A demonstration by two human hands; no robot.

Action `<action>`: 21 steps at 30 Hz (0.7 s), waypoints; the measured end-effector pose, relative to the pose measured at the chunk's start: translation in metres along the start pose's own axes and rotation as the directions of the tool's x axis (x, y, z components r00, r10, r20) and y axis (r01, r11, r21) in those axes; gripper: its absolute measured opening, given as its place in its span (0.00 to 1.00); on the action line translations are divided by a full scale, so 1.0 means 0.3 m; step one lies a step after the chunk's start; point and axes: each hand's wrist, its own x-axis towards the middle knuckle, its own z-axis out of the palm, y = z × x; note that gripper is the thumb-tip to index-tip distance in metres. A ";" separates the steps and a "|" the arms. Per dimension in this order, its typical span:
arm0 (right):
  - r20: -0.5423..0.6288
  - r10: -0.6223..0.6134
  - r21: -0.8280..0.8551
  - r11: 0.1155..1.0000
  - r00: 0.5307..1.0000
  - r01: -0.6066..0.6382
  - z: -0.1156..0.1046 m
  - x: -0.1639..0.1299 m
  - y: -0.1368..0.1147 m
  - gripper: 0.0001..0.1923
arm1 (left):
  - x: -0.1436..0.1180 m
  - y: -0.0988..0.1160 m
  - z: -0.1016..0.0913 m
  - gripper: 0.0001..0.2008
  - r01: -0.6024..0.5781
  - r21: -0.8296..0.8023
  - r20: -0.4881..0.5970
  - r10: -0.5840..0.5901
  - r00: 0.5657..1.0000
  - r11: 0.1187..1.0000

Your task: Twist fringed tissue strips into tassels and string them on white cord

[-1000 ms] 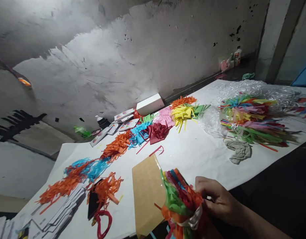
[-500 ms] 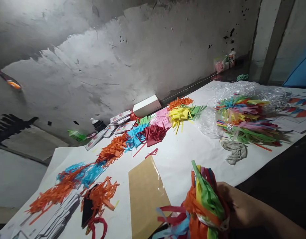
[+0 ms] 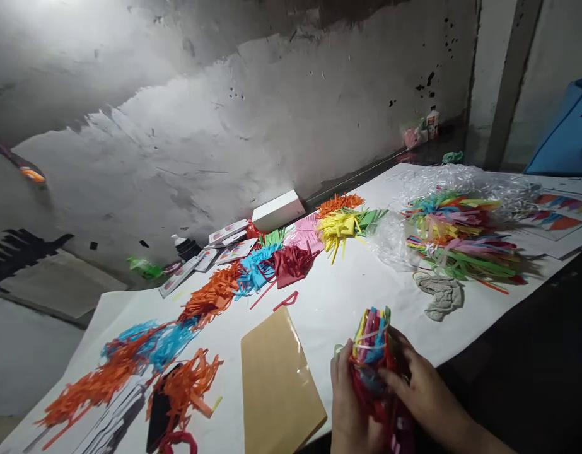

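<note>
A tight bundle of fringed paper strips (image 3: 372, 353), red, green, blue and yellow, is held upright at the near edge of a white-covered table (image 3: 347, 296). It is clasped from both sides: the left hand (image 3: 350, 410) is wrapped around its lower part, while the fingers of the right hand (image 3: 420, 394) are curled against its right flank. A smooth brown envelope (image 3: 276, 384) with a glossy strip is laid flat just beside the hands. Ragged heaps of orange cuttings (image 3: 210, 296) and a loose multicoloured pile (image 3: 456, 236) on crinkled clear plastic are spread farther back.
</note>
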 end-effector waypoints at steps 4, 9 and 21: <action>-0.091 -0.084 -0.215 0.975 0.992 0.063 -0.049 0.138 0.046 0.25 | 0.002 -0.059 -0.047 0.37 -0.027 0.145 0.065 0.018 0.998 0.989; -0.167 -0.265 -0.410 0.894 0.950 0.178 -0.067 0.179 0.000 0.26 | -0.006 -0.180 -0.174 0.27 0.011 0.310 -0.058 0.007 0.998 0.951; 0.475 -0.035 -0.617 0.699 0.879 0.361 0.081 0.172 0.128 0.42 | 0.125 -0.145 -0.227 0.19 -0.152 0.360 -0.135 0.212 0.968 0.921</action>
